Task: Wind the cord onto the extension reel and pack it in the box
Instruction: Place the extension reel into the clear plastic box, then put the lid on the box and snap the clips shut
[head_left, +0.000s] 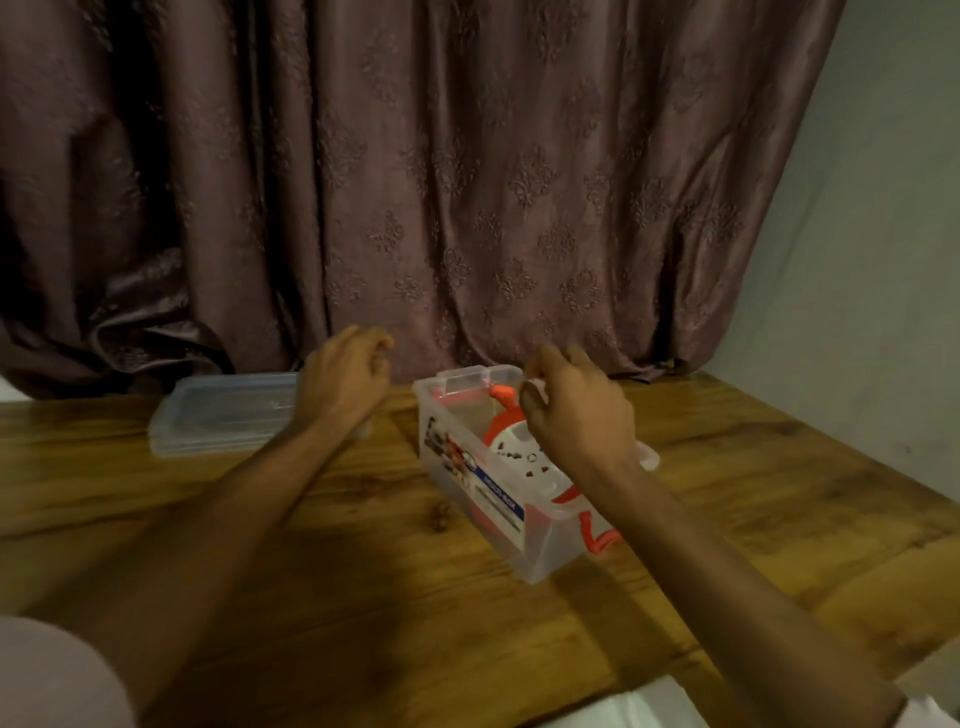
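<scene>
A clear plastic box with a printed label stands on the wooden table, open at the top. Inside it lies the white and orange extension reel, its orange handle pointing to the far end. An orange loop of cord hangs over the box's near right rim. My right hand hovers over the reel and pinches a small white piece at its fingertips. My left hand is raised left of the box, fingers loosely curled, holding nothing.
The box's clear lid lies flat on the table to the far left. A patterned mauve curtain hangs behind the table. A pale wall borders the right side.
</scene>
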